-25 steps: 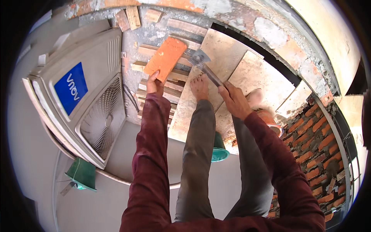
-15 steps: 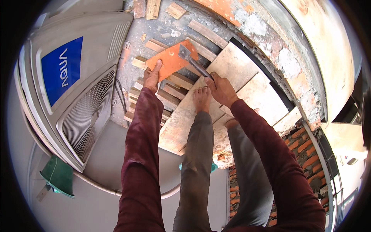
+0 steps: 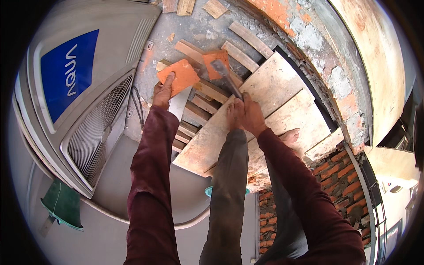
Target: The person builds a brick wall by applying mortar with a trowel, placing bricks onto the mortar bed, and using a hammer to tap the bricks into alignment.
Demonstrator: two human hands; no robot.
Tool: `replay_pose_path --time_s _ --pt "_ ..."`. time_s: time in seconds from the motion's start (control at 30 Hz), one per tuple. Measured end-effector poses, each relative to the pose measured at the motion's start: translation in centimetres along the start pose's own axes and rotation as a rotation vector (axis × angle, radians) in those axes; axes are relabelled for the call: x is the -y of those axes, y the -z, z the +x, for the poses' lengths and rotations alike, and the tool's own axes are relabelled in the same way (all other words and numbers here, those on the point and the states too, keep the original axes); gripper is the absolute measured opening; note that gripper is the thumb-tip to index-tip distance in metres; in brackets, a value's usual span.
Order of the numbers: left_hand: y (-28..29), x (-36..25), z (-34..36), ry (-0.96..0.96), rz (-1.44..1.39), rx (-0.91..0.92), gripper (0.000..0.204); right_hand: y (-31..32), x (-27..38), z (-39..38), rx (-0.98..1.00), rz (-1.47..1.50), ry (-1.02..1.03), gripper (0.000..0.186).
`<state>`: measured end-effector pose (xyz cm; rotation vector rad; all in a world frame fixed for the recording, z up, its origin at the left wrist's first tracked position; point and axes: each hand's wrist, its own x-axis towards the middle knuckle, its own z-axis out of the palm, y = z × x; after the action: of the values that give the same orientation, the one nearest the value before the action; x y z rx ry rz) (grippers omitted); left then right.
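Above wooden slats (image 3: 212, 91), my left hand (image 3: 162, 92) grips one orange brick piece (image 3: 183, 77), thumb on top; my right hand (image 3: 251, 113) clenches a hammer (image 3: 232, 85), its head overlapping another brick piece (image 3: 210, 71), contact unclear.

Bright, daylight-like light fills the view, harshest toward 2 o'clock, where the wooden boards (image 3: 296, 112) and the pale panel (image 3: 377, 57) look close to washed out in places. Toward 8 o'clock the green bucket (image 3: 62, 205) sits in softer, dimmer light. Deep shadow darkens the gaps between the wooden slats (image 3: 211, 89) near 12 o'clock, and there the metal tool's (image 3: 228, 79) head is blurred. Fisheye distortion bows edges toward the rim, and black vignetting closes in at 3 and 9 o'clock.
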<state>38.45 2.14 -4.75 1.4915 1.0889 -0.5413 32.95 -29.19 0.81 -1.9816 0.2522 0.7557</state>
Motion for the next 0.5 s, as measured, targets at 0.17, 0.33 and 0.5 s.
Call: replay_pose_path --time_s 0.17,0.33,0.5 --pt "2.3 1.4 -5.6 0.072 -0.288 0.029 0.061 11.3 -0.2 -6.0 -0.239 0.338 -0.129 0.032" --pt "-0.2 1.5 -12.4 0.156 -0.298 0.065 0.063 25.0 -2.4 -6.2 -0.399 -0.353 -0.143 0.035" --pt "-2.5 2.5 -18.3 0.284 -0.342 0.25 0.06 30.6 -7.6 -2.7 -0.166 -0.568 -0.196 0.044"
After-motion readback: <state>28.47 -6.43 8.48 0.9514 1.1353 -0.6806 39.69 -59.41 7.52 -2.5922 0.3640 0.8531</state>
